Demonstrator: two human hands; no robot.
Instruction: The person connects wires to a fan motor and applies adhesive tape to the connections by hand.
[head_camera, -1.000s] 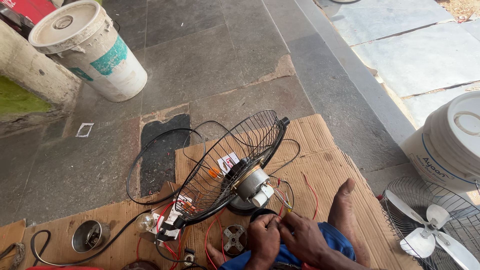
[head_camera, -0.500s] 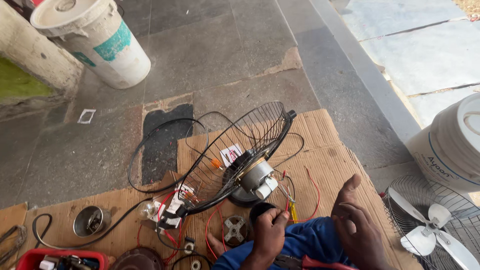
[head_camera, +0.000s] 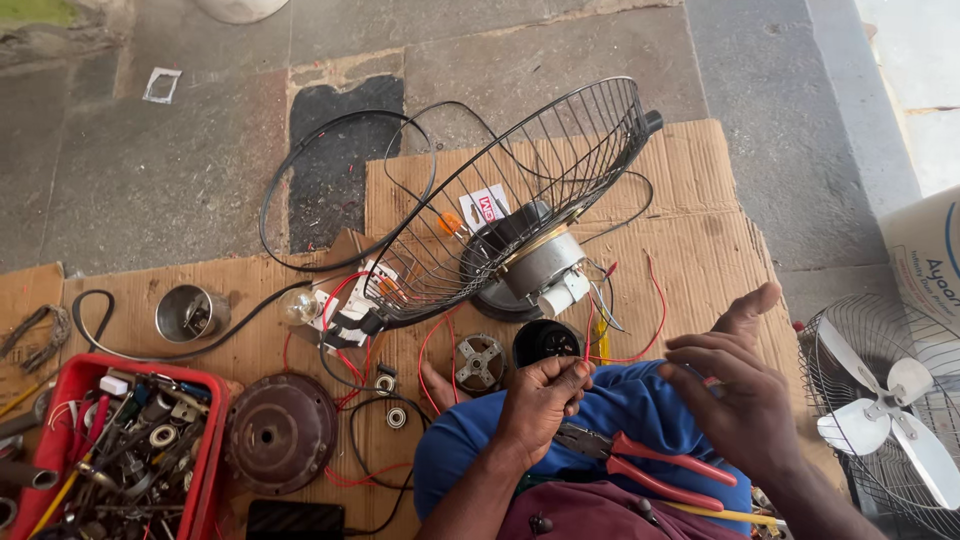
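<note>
Pliers (head_camera: 640, 455) lie on lap; left fingers (head_camera: 565, 378) pinched, right fingers (head_camera: 700, 352) spread.

A small white rectangular label (head_camera: 486, 208) with a red patch is seen behind the wire fan guard (head_camera: 520, 190), at 12 o'clock from the motor. A flat white square wrapper (head_camera: 161, 85) lies on the stone floor at 10 o'clock. A white bucket (head_camera: 925, 255) with blue print is cut off at 3 o'clock. No screens are seen.
</note>
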